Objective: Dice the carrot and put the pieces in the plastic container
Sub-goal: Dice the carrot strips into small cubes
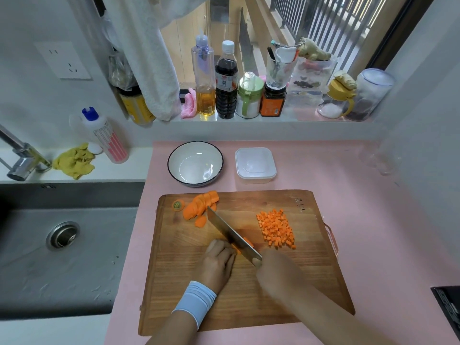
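Observation:
On the wooden cutting board (286, 290) my left hand (219, 260) holds down a small stack of carrot slices (245, 244) with curled fingers. My right hand (278, 272) grips the handle of a cleaver (231, 235), whose blade runs diagonally across those slices. A pile of diced carrot (276, 227) lies to the right of the blade. Sliced carrot rounds (200, 205) and the carrot's stem end (178, 204) sit at the board's far left corner. The clear plastic container (255, 165) stands behind the board with nothing in it.
A white bowl (195, 163) with a dark rim stands left of the container. The steel sink (62, 240) lies left of the pink counter (373, 220). Bottles and jars line the windowsill (249, 119). A dark appliance edge (448, 307) shows at lower right.

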`<state>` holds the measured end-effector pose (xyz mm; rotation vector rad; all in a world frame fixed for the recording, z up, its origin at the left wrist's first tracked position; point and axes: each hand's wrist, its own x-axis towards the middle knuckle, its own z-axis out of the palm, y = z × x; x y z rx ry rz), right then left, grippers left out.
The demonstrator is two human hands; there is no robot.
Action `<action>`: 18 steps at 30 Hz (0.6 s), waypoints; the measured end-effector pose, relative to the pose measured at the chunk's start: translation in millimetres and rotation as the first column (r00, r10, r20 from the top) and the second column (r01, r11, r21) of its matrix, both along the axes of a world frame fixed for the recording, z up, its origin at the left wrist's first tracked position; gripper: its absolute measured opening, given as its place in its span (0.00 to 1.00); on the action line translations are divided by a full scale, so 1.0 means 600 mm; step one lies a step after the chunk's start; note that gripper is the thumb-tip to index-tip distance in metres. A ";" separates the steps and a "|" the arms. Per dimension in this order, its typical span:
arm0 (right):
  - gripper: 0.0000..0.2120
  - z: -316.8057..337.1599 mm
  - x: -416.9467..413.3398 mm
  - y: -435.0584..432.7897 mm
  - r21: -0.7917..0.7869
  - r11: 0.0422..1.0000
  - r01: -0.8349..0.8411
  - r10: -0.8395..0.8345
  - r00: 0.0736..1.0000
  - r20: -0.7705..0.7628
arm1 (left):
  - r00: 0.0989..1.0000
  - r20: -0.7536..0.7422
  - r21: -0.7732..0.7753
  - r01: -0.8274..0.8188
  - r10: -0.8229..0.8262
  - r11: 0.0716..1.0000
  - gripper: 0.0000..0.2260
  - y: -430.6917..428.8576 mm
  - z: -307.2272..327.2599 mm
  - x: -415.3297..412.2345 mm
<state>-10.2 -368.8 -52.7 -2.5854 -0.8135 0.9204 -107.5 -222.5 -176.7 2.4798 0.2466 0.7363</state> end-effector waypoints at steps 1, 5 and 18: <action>0.09 -0.001 0.000 -0.001 0.002 1.000 0.001 -0.001 1.000 0.007 | 1.000 -0.007 0.004 -0.010 0.010 1.000 0.02 0.000 -0.001 -0.001; 0.07 -0.004 -0.005 -0.003 -0.005 1.000 -0.006 0.006 1.000 0.023 | 1.000 -0.017 0.012 -0.010 0.010 1.000 0.01 0.000 0.002 -0.002; 0.13 -0.004 -0.029 -0.021 -0.042 0.998 -0.036 0.043 0.984 0.173 | 0.999 -0.026 0.009 -0.027 0.027 1.000 0.05 0.000 0.002 0.000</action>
